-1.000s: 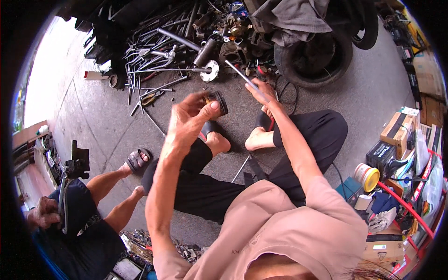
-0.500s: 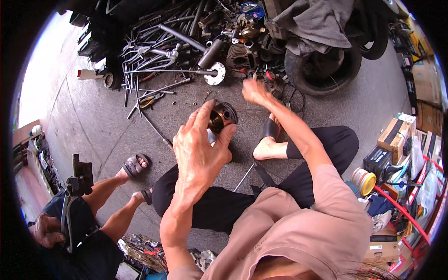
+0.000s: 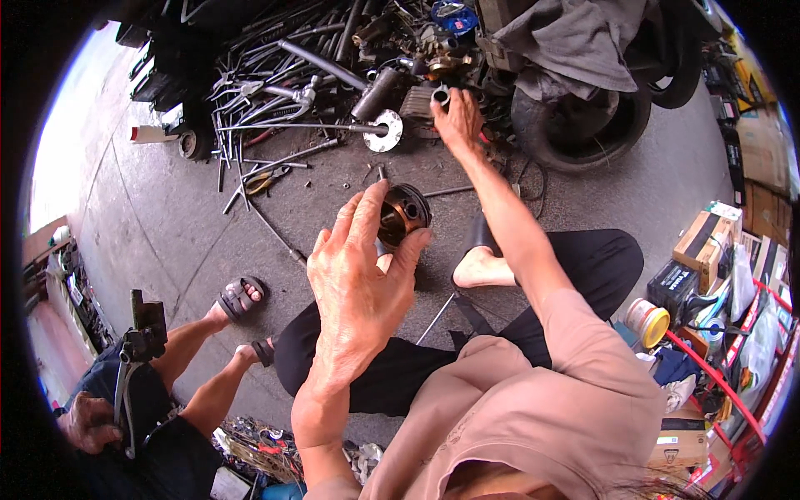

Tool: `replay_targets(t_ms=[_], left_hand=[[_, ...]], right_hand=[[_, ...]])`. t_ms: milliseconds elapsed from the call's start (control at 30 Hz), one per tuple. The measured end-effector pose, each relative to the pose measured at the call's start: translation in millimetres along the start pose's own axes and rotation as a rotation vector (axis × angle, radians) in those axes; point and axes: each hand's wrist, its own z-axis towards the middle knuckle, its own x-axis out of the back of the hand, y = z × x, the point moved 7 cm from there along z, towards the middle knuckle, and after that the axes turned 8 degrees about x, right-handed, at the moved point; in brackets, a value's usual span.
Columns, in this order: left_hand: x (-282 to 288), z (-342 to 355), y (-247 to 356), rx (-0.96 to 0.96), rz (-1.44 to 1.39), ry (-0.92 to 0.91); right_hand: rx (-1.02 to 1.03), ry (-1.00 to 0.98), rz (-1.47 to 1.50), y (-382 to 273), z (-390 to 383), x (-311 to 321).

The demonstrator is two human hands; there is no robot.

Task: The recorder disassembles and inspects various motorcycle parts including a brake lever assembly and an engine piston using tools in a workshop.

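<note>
My left hand (image 3: 354, 271) holds a dark engine piston (image 3: 406, 214) above the floor between my knees. Thumb and fingers are closed round its sides, and its hollow inside and a round side hole show. Farther off, my right hand (image 3: 458, 121) reaches over the heap of metal parts. Its fingers are closed about a short metal tube (image 3: 440, 97) with a round open end; the rest of the tube is hidden. Just left of that hand lies a finned engine cylinder (image 3: 417, 102). A white-faced disc on a rod (image 3: 383, 131) rests left of the cylinder.
Many wrenches and rods (image 3: 275, 104) are heaped at the far left. A tyre (image 3: 583, 137) with a grey cloth (image 3: 575, 42) stands far right. Boxes (image 3: 708, 242) and a yellow-lidded tub (image 3: 654, 323) line the right. Another person's sandalled foot (image 3: 242, 297) is at left.
My right hand has moved away from me to the heap and closed on the short metal tube. My left hand still holds the piston, shifted slightly to the right.
</note>
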Motion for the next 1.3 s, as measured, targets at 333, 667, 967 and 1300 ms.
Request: replay_targets(t_ms=[333,667,967,1300], left_hand=[[15.3,3.9,-16.2,0.122,-0.058,0.106],[24.4,2.0,-22.0,0.109,-0.153,0.132],[-9.1,2.6,-37.8,0.412,-1.145,-0.354],[-32.8,-5.2,-19.9,0.456,-1.713,-0.685]], right_hand=[[-0.121,-0.347,0.199,-5.6,-113.6,-13.8],[0.048,-0.410,0.130,-7.2,-77.3,-24.9],[0.057,-0.467,-0.123,-29.6,-100.9,-30.5],[-0.113,-0.538,0.266,-14.9,-126.2,-7.3]])
